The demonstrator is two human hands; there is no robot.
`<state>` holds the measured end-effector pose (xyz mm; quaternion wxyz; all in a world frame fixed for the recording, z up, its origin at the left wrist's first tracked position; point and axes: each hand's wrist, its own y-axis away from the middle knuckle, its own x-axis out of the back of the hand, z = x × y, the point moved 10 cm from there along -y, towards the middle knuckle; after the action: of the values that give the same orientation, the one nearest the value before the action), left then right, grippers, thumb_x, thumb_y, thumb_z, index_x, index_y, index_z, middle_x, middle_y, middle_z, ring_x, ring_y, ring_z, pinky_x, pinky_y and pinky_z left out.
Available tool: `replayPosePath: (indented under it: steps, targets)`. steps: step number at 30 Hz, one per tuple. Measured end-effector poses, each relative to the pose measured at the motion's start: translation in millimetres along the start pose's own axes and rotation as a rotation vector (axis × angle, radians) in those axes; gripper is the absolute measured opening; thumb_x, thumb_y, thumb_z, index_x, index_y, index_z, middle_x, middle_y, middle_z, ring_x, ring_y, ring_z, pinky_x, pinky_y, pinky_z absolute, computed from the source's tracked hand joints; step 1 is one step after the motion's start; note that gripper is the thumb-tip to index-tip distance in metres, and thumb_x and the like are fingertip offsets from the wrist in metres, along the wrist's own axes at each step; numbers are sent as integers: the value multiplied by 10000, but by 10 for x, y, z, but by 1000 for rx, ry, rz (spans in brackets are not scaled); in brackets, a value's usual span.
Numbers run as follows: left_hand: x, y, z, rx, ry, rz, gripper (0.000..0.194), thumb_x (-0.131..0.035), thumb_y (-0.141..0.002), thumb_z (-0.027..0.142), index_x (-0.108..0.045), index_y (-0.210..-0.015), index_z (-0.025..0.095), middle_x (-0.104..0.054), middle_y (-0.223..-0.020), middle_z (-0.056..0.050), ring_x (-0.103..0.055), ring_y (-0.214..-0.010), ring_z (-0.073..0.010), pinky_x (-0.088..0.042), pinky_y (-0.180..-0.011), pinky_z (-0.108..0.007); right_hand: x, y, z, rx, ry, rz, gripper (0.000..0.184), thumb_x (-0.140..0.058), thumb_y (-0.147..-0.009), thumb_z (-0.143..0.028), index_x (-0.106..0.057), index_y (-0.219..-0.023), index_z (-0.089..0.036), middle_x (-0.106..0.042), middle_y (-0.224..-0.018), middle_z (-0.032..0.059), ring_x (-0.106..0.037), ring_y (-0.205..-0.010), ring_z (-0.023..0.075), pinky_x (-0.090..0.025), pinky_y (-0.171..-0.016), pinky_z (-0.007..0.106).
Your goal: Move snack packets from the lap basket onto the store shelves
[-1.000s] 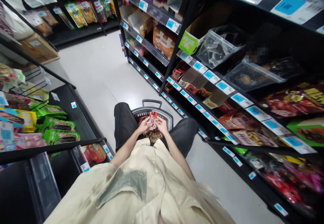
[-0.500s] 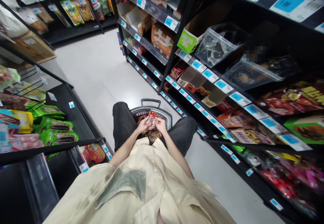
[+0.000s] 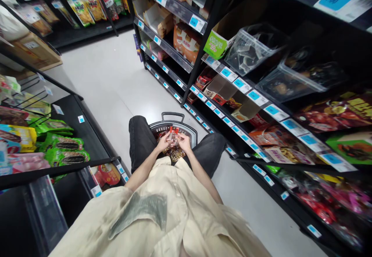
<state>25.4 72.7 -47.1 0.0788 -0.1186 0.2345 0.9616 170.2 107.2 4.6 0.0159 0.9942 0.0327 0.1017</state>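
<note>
Red packet [image 3: 174, 130] between left hand [image 3: 164, 142] and right hand [image 3: 184, 142], both pinching it, over basket [image 3: 191, 133].

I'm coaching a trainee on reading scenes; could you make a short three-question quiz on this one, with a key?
1. True or false: the left hand and the right hand both hold the red-topped packet.
2. Where is the basket?
A) On a shelf
B) Between the legs
C) Behind the person
3. What colour is the front of the box beside the clear tub?

Key: 1. True; 2. B; 3. Green.
</note>
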Motion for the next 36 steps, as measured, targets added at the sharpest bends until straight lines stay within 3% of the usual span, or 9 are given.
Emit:
replayPosePath:
  steps: [6,12,15,18,21,26,30,36]
  targets:
    - [35,-17,22,-62,-129,5,888,-747,-821,289,-297,-1581,189,-740,-1131,-117,-739,-783,-204,-625,-740,-381,11,5,-87,35,60,-10,311,-651,-817,-323,-795,-1039,-160,-764,-984,108,-698,-713,190,-587,-690,312]
    - [113,9,234,-276,-466,93,828,-716,-808,276,-366,-1552,183,-644,-1357,-151,-644,-1201,-279,-477,-1074,-456,-31,34,-86,18,140,-10,360,-632,-826,-325,-768,-1112,-153,-768,-987,106,-670,-618,153,-585,-626,282]
    - [106,17,288,-316,-498,100,799,-712,-813,312,-394,-1531,165,-581,-1424,-182,-588,-1271,-295,-434,-1108,-480,-86,47,-101,9,126,-38,383,-631,-835,-349,-750,-1154,-172,-771,-998,97,-673,-620,149,-592,-639,281]
    - [51,-3,269,-272,-442,36,730,-717,-817,395,-481,-1461,148,-614,-1378,-175,-624,-1198,-290,-478,-1051,-460,-236,70,-148,27,79,-173,358,-623,-867,-395,-754,-1144,-209,-764,-1078,91,-723,-840,192,-596,-811,323]
    - [43,-14,270,-228,-353,20,598,-735,-794,493,-646,-1246,111,-699,-1214,-152,-659,-1098,-270,-506,-996,-414,-337,95,-168,18,19,-261,318,-603,-892,-437,-771,-1063,-227,-760,-1105,82,-706,-1007,222,-563,-919,358]
    - [36,5,155,-43,-53,11,590,-742,-748,624,-716,-995,88,-752,-890,-107,-701,-775,-207,-564,-762,-334,-172,56,3,-174,-139,-65,375,-697,-794,-535,-722,-927,-185,-738,-794,64,-681,-673,192,-575,-648,303]
    - [-61,49,98,70,54,-36,622,-765,-698,670,-720,-897,83,-744,-750,-105,-699,-656,-199,-562,-668,-312,-5,21,2,-171,-157,82,414,-779,-694,-575,-614,-757,-200,-675,-708,27,-636,-640,164,-544,-617,266]
    - [-152,53,83,101,102,-99,664,-751,-699,695,-710,-956,84,-756,-782,-105,-714,-655,-206,-582,-694,-334,27,23,26,-203,-226,96,464,-806,-652,-595,-559,-734,-211,-649,-682,5,-622,-601,154,-529,-584,263]
